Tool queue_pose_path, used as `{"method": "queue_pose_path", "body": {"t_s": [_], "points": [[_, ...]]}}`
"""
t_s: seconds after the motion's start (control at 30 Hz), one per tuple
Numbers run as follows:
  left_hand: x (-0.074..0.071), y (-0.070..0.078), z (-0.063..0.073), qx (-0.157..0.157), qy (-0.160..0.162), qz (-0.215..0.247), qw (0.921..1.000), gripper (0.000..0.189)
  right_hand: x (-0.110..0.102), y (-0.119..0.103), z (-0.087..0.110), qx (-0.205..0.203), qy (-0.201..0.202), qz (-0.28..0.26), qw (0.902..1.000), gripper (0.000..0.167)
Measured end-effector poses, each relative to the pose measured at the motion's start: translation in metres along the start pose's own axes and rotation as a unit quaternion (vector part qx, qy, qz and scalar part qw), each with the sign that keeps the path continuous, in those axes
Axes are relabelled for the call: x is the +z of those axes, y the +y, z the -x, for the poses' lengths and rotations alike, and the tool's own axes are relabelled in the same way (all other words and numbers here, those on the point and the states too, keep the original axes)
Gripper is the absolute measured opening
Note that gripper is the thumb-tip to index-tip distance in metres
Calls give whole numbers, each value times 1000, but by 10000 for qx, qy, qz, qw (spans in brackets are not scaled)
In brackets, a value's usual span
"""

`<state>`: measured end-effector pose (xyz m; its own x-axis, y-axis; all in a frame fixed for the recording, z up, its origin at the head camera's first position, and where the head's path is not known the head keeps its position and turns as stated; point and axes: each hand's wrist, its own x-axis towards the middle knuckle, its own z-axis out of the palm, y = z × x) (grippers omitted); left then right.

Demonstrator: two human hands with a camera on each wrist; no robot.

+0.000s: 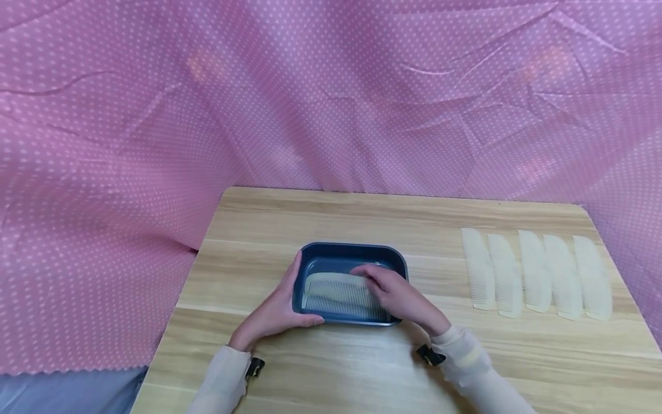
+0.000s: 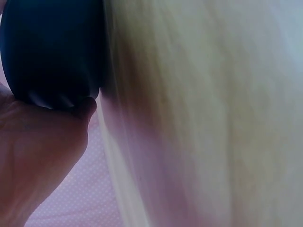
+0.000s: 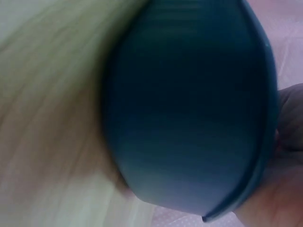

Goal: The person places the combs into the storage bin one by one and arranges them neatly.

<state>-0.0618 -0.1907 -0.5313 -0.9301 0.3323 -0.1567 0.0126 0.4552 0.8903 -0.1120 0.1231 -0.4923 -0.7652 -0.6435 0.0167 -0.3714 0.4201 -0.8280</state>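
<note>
A dark blue rectangular tray (image 1: 351,248) stands on the table in the head view. Inside lies a cream comb (image 1: 331,284), its teeth towards the front wall; whether another lies beneath it I cannot tell. My left hand (image 1: 276,305) grips the tray's left end, thumb along the front and fingers along the left side. My right hand (image 1: 395,293) reaches in over the right side, its curled fingers holding the comb's right end, which they partly cover. In the left wrist view the left hand (image 2: 42,146) presses against the tray's outer wall (image 2: 52,52). The tray's wall (image 3: 189,94) fills much of the right wrist view.
Several cream combs (image 1: 535,273) lie side by side at the right of the wooden table (image 1: 388,368), teeth facing left. Pink dotted cloth (image 1: 331,103) hangs behind the table and down its left side.
</note>
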Motion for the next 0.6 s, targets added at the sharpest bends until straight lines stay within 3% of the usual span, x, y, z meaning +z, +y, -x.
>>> {"method": "queue_pose_path", "body": {"t_s": [0.3,0.6], "points": [[0,2,-1,-72,6,-69,9999,143,5,1,-1,-18,-232,266,9994,30],[0,4,3,-213,12,28,9998,143,12,3,-1,-199,-204,945,9951,30]]}}
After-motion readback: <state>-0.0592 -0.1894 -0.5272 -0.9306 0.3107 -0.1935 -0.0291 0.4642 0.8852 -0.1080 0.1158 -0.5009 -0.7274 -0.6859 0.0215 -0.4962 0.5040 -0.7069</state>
